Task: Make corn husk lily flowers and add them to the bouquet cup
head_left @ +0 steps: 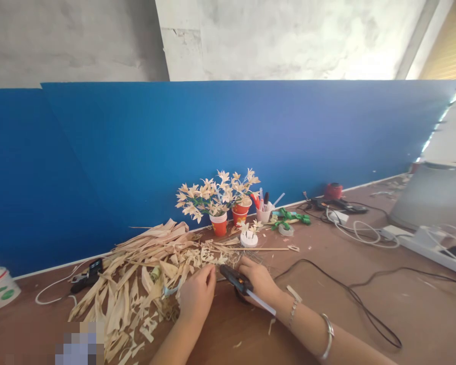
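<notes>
Glue gun (233, 277) at close quarters over the worktop (327, 317).
Right hand (259, 281) wraps its grip; left hand (198, 294) sits alongside, fingertips pinched shut — any contents hidden. Pale dried strips (116, 289) lie nearby. Best kept steady — fingertips clear of the nozzle.

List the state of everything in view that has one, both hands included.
Right hand: grip closed on the glue gun
Glue gun: held, glue stick sticking out the back
Left hand: fingers curled in, contents hidden
Pale flowers: bunched upright in red cups
Husk strips: loose, heaped
Pen cup: upright, filled
Power strip: cables attached, power unclear
</notes>
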Demonstrator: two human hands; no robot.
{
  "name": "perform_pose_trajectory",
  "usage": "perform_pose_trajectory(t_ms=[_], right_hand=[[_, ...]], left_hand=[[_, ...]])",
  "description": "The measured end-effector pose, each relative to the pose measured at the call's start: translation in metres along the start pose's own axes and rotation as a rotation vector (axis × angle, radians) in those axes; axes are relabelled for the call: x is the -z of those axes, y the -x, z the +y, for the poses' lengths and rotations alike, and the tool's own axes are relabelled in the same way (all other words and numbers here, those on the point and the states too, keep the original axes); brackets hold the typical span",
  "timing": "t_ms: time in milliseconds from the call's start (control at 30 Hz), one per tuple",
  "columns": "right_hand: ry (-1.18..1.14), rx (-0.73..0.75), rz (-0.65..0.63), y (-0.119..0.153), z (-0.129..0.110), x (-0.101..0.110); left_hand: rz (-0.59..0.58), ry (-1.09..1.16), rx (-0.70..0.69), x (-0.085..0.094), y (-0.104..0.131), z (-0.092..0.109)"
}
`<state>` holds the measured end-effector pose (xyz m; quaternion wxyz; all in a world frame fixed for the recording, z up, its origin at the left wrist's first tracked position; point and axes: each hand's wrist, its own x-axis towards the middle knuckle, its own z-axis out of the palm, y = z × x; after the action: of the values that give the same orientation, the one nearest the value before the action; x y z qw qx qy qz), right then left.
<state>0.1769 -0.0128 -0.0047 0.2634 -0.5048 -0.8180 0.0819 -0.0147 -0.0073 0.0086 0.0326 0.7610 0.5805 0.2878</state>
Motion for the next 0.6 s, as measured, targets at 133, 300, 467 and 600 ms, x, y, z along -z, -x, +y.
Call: perform_pose_trajectory(t_ms=[133,300,467,600], right_hand=[[0.009,0.01,-0.009,-0.0002,-0.0011,0.0003],[-0.012,0.004,0.01,0.0,-0.002,0.0014],[-0.013,0.012,-0.004,-0.0001,-0.0017,0.0009],[-0.025,-0.001,0.011,0.0002,-0.0017,0.0014]], left_hand=[[0.017,0.001,-0.012,-0.0007,-0.0009,-0.0002],[0.02,-0.009,-0.006,-0.0009,-0.0014,0.0001],[0.021,0.006,-0.017,-0.0016,-0.0004,-0.0009],[0.026,0.013,-0.01,-0.0029,0.0,-0.002]])
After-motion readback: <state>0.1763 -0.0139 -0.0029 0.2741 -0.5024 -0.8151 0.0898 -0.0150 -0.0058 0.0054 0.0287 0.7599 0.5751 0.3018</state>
